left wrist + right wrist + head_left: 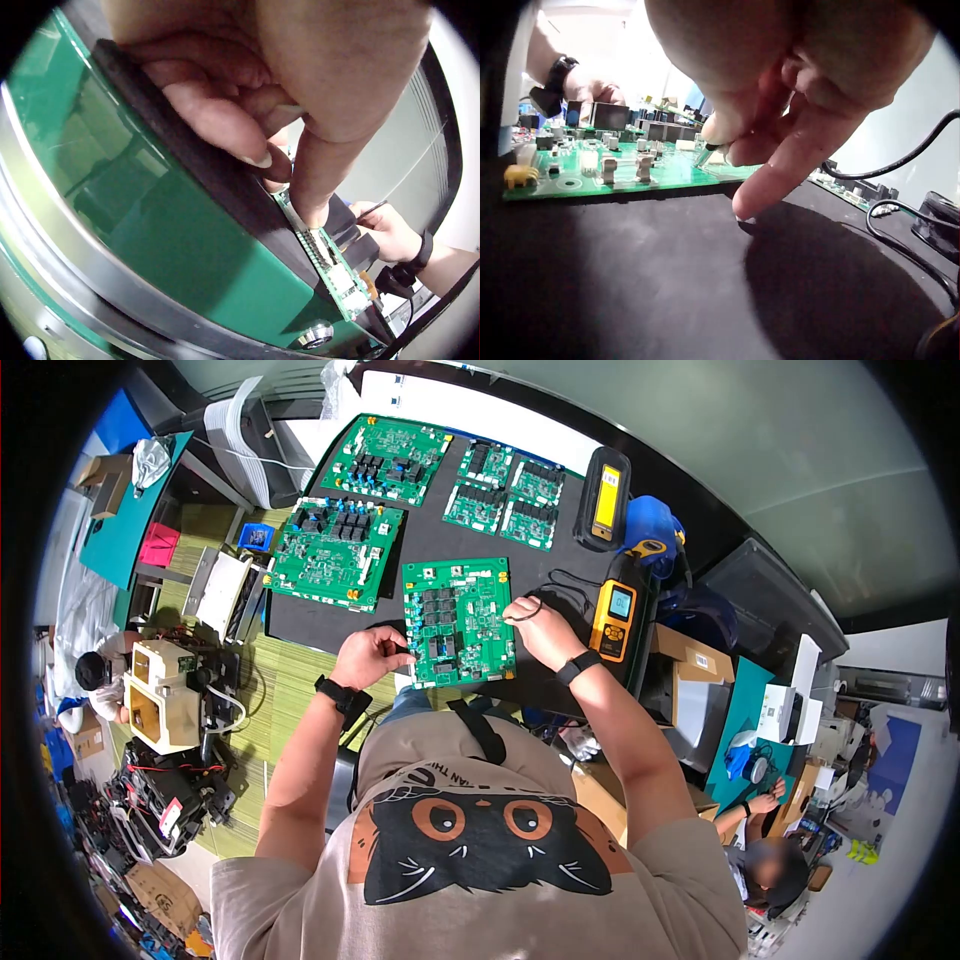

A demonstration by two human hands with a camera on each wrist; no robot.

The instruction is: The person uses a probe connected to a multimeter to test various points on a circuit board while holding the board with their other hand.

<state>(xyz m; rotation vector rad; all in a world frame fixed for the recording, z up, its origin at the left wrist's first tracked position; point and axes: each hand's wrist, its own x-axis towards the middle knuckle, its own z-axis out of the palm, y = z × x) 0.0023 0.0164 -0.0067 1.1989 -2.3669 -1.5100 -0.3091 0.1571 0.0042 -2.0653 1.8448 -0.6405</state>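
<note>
A green circuit board (458,622) (334,270) (592,169) lies on the black mat (330,622) in front of me. My left hand (370,655) holds its left edge. In the left wrist view the index finger (315,187) presses down on the board while the thumb and other fingers curl beside it. My right hand (535,622) (780,112) pinches a thin probe (707,154), whose tip touches the board's right side. A black wire (560,582) (900,161) runs from the probe. The little finger rests on the mat (630,262).
Several more green boards (340,550) (505,488) lie farther back on the mat. An orange multimeter (613,618) sits right of the near board, and a yellow-faced meter (606,495) lies beyond it. Cardboard boxes (690,660) stand at the right. Machines (170,690) crowd the floor at the left.
</note>
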